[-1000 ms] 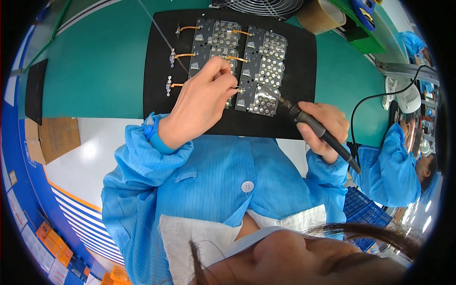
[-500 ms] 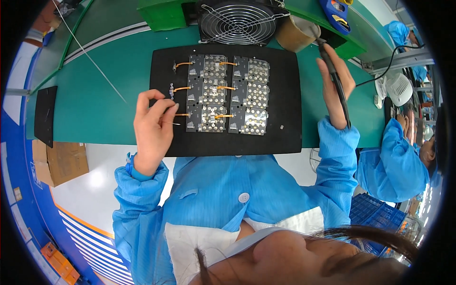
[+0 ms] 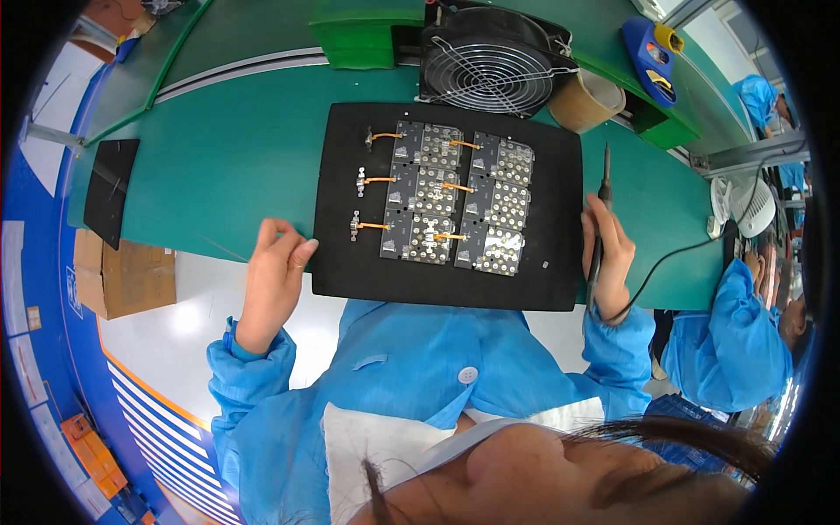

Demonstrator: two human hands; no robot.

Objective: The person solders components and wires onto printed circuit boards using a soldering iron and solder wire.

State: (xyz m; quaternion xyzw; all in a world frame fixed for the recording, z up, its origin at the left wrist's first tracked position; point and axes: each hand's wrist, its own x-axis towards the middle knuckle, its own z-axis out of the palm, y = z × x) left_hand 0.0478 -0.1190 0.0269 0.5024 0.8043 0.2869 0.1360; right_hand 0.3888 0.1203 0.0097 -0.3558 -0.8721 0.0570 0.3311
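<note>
My right hand (image 3: 615,258) grips a soldering iron (image 3: 605,188) like a pen at the right edge of a black mat (image 3: 534,289). The iron's tip points away from me, apart from the boards. By the mat's left edge, my left hand (image 3: 273,280) is closed in a pinch. A thin wire (image 3: 223,248), faint and blurred, runs off to the left from it. On the mat lie several dark circuit boards (image 3: 399,232) in two columns, with round silvery pads. Short orange leads (image 3: 374,227) join the columns, and others end in small metal connectors (image 3: 354,226) on the left.
Behind the mat stand a fan with a wire guard (image 3: 490,77) and a tan round container (image 3: 588,101). A blue soldering iron holder (image 3: 649,61) sits at the far right. The iron's black cable (image 3: 678,252) loops rightward. Another person in blue (image 3: 731,328) works at the right.
My left hand has moved left, off the mat and away from the lower left connector. My right hand has lowered toward me, with the iron now tip-up. The view has shifted slightly.
</note>
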